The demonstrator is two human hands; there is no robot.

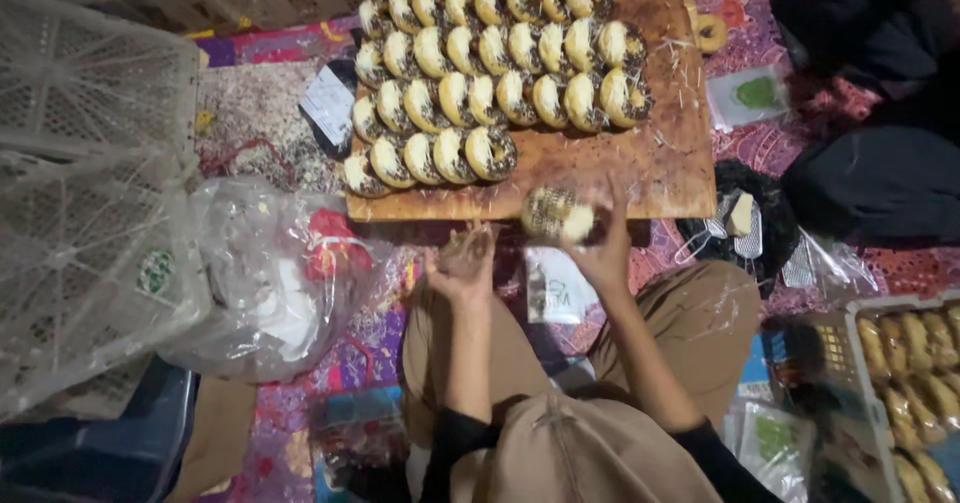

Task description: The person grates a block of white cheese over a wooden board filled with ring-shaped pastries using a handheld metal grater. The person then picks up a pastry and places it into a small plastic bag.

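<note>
My right hand (605, 248) holds a round doughnut (555, 215) coated with dark and white sprinkles, just off the near edge of a wooden board (670, 163). My left hand (462, 263) is beside it to the left, palm up with fingers loosely apart and nothing in it. On the board, several rows of topped doughnuts (480, 58) stand on edge, packed against each other. The board's near right part is bare apart from scattered shreds.
White plastic crates (90, 193) stack at the left beside a crumpled clear plastic bag (270, 273). A tray of plain doughnuts (915, 383) sits at the lower right. A metal grater (735, 228) lies right of the board. A person in dark clothing (870, 163) sits at the upper right.
</note>
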